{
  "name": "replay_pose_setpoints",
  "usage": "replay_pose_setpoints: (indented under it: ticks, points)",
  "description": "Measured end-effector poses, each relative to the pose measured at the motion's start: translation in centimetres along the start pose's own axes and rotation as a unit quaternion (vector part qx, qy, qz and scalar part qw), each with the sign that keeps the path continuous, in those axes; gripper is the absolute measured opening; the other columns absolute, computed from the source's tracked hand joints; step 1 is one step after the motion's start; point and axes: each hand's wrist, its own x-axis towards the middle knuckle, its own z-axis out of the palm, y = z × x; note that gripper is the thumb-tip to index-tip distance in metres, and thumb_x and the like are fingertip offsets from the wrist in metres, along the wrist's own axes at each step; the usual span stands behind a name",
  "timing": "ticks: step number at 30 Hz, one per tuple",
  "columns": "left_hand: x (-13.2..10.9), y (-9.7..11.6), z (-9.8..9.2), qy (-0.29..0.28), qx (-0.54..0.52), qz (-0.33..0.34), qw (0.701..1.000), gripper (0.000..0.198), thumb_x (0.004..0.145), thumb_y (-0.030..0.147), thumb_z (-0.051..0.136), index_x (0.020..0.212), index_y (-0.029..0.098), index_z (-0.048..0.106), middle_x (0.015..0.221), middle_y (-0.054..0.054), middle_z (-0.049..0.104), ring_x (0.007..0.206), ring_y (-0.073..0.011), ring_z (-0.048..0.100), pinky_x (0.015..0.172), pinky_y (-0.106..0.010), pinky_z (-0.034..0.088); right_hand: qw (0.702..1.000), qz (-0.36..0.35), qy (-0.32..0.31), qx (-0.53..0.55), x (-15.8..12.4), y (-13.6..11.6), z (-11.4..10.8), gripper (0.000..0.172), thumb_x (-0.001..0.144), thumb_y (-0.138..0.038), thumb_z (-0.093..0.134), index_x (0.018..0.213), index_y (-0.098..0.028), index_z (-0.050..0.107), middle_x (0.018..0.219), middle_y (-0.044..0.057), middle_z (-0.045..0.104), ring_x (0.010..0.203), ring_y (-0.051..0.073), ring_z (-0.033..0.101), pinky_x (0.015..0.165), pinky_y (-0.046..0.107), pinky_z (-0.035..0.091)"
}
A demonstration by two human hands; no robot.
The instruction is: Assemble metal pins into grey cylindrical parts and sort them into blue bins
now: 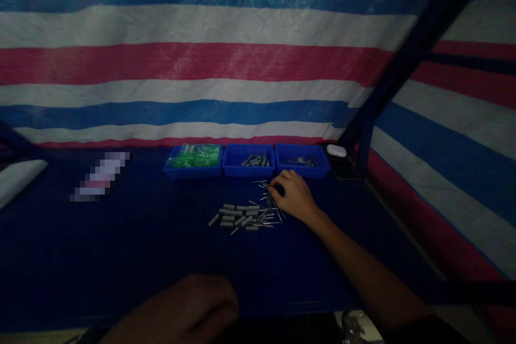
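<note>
My right hand (296, 197) reaches over the far right side of a loose pile, thumb and fingers curled together at several thin metal pins (269, 214). Whether a pin is between the fingertips I cannot make out; a dark gap shows inside the curl. Left of the pins, and partly mixed with them, lie several short grey cylinders (238, 214). My left hand (189, 303) is at the table's front edge, dark and blurred, its fingers curled in; anything inside is hidden.
Three blue bins stand along the back: one with green plastic packets (195, 157), one with grey metal pieces (256, 160), one with thin pins (303, 162). A white case (336, 151) lies on a dark flat object (345, 169). Striped sheeting (201, 62) hangs behind the blue table (141, 242).
</note>
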Motion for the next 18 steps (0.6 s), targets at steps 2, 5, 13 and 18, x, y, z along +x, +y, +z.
replay_pose_setpoints:
  ticks: [2,5,13,18]
  points:
    - [2.8,2.2,-2.1,0.02,0.024,0.027,0.999,0.027,0.088,0.038,0.038,0.088,0.024,0.061,0.084,0.001,0.062,0.078,-0.0131,0.056,0.071,-0.025,0.042,1.0,-0.008,-0.021,-0.003,-0.1,-0.2,0.0,0.015,0.08,-0.028,0.052,0.081,-0.019,0.064,0.081,0.004,0.057,0.082,0.018,0.048,0.075,0.03,0.036]
    - [6.9,3.1,-4.9,0.107,0.057,0.068,0.99,0.032,0.088,0.037,0.034,0.082,0.019,0.06,0.074,0.001,0.06,0.066,-0.0114,0.052,0.063,-0.023,0.039,0.999,-0.013,-0.046,-0.005,-0.2,-0.1,0.1,0.019,0.083,-0.024,0.046,0.085,-0.02,0.065,0.083,0.004,0.058,0.083,0.016,0.049,0.075,0.027,0.036]
    - [12.2,0.0,-6.8,0.201,0.12,0.125,0.964,0.027,0.084,0.032,0.038,0.086,0.015,0.059,0.074,-0.001,0.061,0.062,-0.0102,0.052,0.057,-0.021,0.037,0.988,0.052,-0.099,-0.108,0.9,-0.1,-0.5,0.019,0.082,-0.031,0.048,0.085,-0.021,0.063,0.087,0.005,0.062,0.085,0.019,0.054,0.07,0.028,0.037]
    - [12.0,-1.1,-6.1,0.251,0.129,0.134,0.95,0.027,0.085,0.033,0.037,0.087,0.017,0.059,0.07,0.0,0.061,0.06,-0.011,0.054,0.056,-0.021,0.039,0.988,-0.016,-0.087,-0.124,1.2,-0.7,-0.1,0.013,0.08,-0.017,0.047,0.078,-0.017,0.06,0.083,0.007,0.061,0.08,0.019,0.053,0.068,0.028,0.038]
